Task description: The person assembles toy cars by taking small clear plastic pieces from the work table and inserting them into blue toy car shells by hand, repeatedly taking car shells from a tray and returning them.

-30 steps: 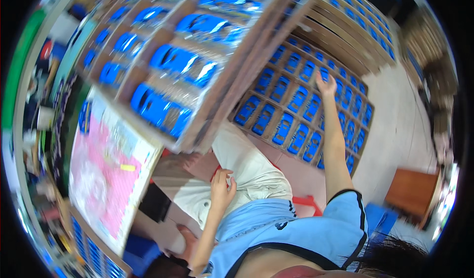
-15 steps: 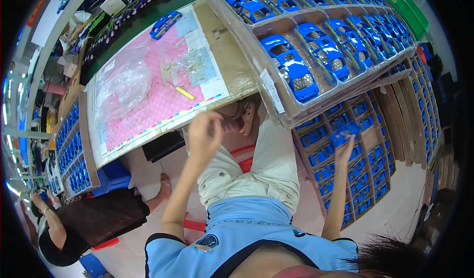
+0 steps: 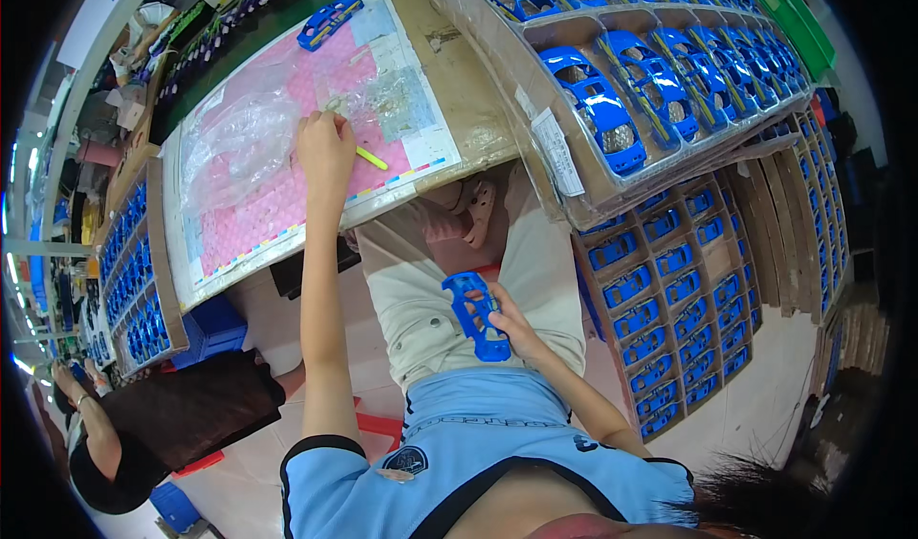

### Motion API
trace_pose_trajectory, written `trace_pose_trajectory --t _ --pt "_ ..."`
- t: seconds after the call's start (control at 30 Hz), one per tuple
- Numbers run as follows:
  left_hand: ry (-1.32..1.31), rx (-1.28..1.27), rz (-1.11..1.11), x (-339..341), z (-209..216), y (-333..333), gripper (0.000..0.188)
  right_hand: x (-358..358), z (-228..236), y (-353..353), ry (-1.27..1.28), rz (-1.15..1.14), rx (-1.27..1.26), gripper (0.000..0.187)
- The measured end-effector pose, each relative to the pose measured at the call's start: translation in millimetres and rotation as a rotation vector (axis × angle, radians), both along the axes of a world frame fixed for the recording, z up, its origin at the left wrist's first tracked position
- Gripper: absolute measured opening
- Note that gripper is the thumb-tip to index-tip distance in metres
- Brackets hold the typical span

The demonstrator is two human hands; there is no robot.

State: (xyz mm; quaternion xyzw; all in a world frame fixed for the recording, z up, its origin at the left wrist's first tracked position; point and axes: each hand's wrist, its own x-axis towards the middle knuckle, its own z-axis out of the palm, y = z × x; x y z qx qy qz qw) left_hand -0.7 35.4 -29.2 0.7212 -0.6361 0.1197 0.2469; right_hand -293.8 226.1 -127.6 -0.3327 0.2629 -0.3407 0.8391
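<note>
Holding the shell [image 3: 468,317] above our lap [image 3: 421,324], we have the right grip [image 3: 521,329] clamped on its side by the window gaps, probably because that rim is easy to grasp and leaves much of the glossy body untouched. The shell is well apart from the near edge of the surface [image 3: 483,128].

Our left grip [image 3: 326,147] is over the middle of the surface, curled downward; its knuckles hide the tips, so we can't say whether they are together, apart or clamped on something. Clear film [image 3: 249,137] lies just beside it, toward the left edge, and a yellow tool [image 3: 371,158] on its right, nearer the near edge, perhaps for easy reach. Beneath, a pink sheet [image 3: 244,233] may protect paint from scratches.

Another shell, the spare [image 3: 330,22], sits by the far edge, seemingly out of our way. At the right end, the high tray [image 3: 557,152] keeps shells in separate compartments, presumably so they don't rub. The low tray [image 3: 715,260], beyond our right leg, is divided likewise.
</note>
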Motion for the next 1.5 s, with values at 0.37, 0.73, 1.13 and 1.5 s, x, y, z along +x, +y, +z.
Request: trace_pose_trajectory --t 0.37,0.73,1.13,1.5 --pt "0.899 0.067 -0.218 -41.9 35.2 48.9 0.007 8.8 63.7 -20.5 -0.124 -0.028 0.093 0.083" --pt "1.208 0.641 -0.514 -114.8 31.8 126.3 0.005 -15.2 86.9 -49.9 -0.304 -0.123 -0.008 0.079" --pt "1.249 0.633 -0.539 -124.2 24.0 127.5 0.007 -13.0 85.9 -41.7 -0.163 -0.217 0.013 0.077" --pt "1.11 0.56 -0.48 -128.1 29.0 125.5 0.008 -10.7 82.7 -36.9 -0.133 -0.24 0.05 0.072"
